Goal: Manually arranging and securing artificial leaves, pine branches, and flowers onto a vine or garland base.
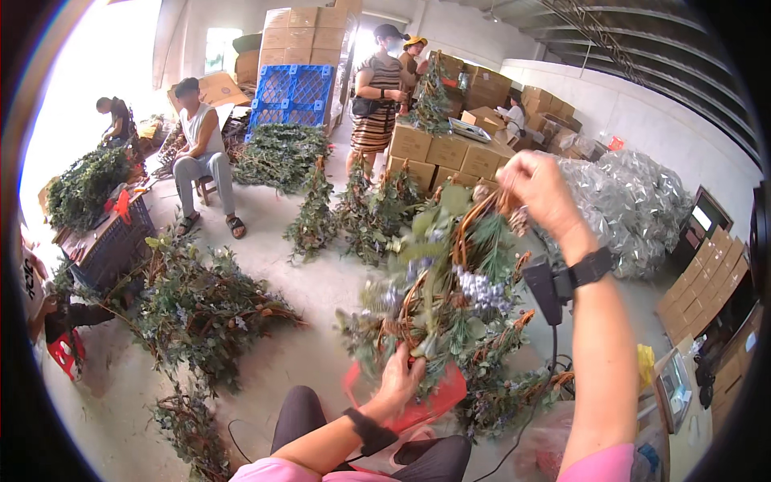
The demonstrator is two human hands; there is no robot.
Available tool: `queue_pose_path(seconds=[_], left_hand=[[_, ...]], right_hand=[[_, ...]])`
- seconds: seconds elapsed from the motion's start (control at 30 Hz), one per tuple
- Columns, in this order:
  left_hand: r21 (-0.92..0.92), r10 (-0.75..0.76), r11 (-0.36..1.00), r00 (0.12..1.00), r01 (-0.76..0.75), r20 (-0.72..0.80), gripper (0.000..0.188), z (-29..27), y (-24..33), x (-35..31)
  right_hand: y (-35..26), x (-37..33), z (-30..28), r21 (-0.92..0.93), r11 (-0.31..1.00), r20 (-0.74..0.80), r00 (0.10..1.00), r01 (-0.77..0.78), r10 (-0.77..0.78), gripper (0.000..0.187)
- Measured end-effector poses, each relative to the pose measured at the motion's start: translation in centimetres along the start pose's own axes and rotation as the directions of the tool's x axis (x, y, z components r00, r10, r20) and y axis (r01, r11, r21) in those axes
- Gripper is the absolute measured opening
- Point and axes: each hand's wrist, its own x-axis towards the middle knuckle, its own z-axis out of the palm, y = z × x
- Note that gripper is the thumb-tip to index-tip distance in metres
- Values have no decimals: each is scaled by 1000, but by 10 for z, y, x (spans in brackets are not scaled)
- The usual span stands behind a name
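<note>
In front of me hangs an artificial greenery wreath (438,281) on brown twigs, with green leaves, pine cones and bluish berry clusters. My right hand (536,191) is raised, its fingers closed round the twigs at the top, beside a pine cone (518,220). Lower down, my left hand (397,384) is closed on the wreath's bottom part; leaves partly cover its fingertips. The leaves on the left side look blurred. Under the wreath, above my knees, a red plastic piece (446,394) shows in part.
Piles of similar greenery (201,309) lie on the floor to the left. Bundled greenery cones (313,213) stand ahead. Cartons (450,153), a blue pallet (291,96) and a heap of clear plastic wrap (622,205) are farther off. A person (201,145) sits nearby; others stand behind. A black cable (552,361) hangs near my right arm.
</note>
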Motion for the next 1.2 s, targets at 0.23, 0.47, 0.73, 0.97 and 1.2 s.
queue_pose_path(seconds=[0.23,0.47,0.73,0.97,1.2], left_hand=[[-31,145,989,989,-144,37,18,-63,98,7],[239,206,953,976,-184,-70,18,-77,124,66],[476,634,718,760,-508,-146,9,-140,177,99],[567,666,456,685,-686,294,12,-81,194,82],[102,600,795,752,-597,-275,7,-105,149,79]], right_hand=[[-11,-9,11,48,998,46,998,-43,41,24],[-28,-6,45,-14,1000,-64,998,28,-29,25],[-29,-10,46,16,1000,-67,998,22,-20,26],[-32,-3,60,23,998,-91,994,60,-58,24],[-22,-7,51,27,999,-71,997,19,-17,25]])
